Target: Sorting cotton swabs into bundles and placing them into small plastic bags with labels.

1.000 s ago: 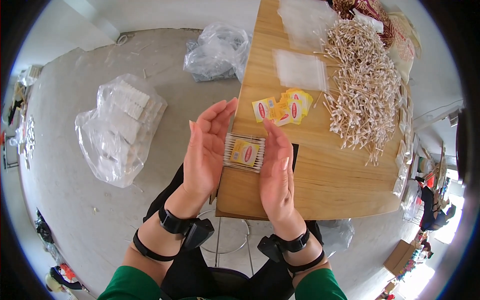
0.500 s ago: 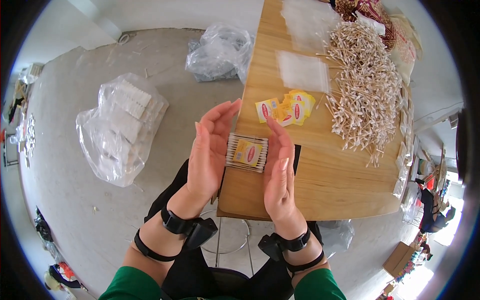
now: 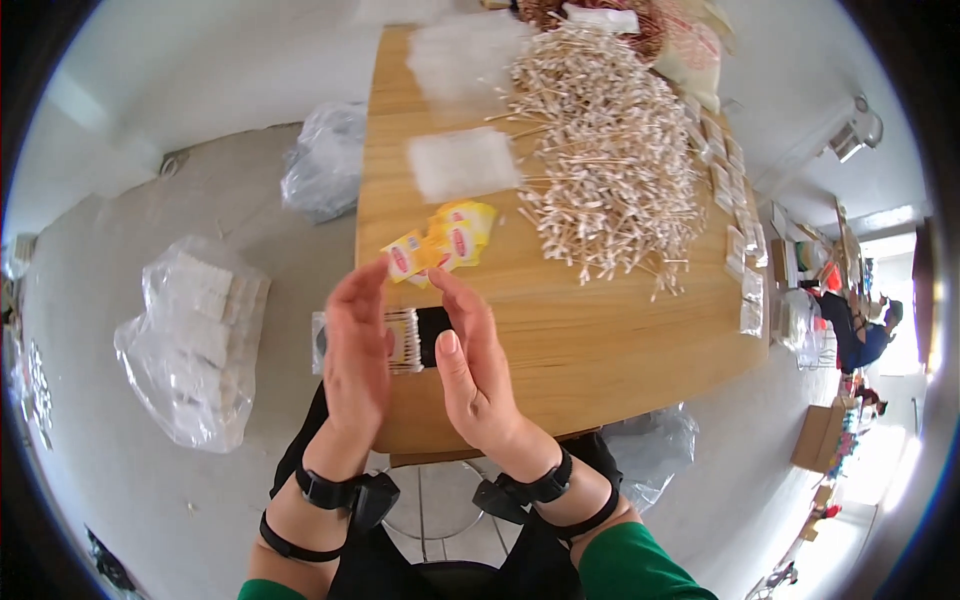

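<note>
At the table's near left edge lies a flat row of cotton swabs (image 3: 411,341), with part of a yellow label showing on it. My left hand (image 3: 357,355) covers much of this row; it is slightly blurred, its fingers stretched out. Clear plastic (image 3: 319,343) sticks out beyond that hand's left side. To the right of the swabs is my right hand (image 3: 478,375), fingers extended and thumb raised, holding nothing. A black flat piece (image 3: 433,334) shows between the swabs and this hand. Just beyond my fingertips lie several yellow-and-white label cards (image 3: 460,238), overlapping.
A large heap of loose cotton swabs (image 3: 610,160) spreads over the wooden table (image 3: 600,350). Clear plastic bags (image 3: 462,163) lie left of it; small filled packs (image 3: 735,190) line the right edge. A big bag of swab packs (image 3: 200,340) stands on the floor.
The view has swung right, so the table appears further left. My left hand now hides much of the swab row, which lay in plain sight between both hands. Clear plastic shows left of it.
</note>
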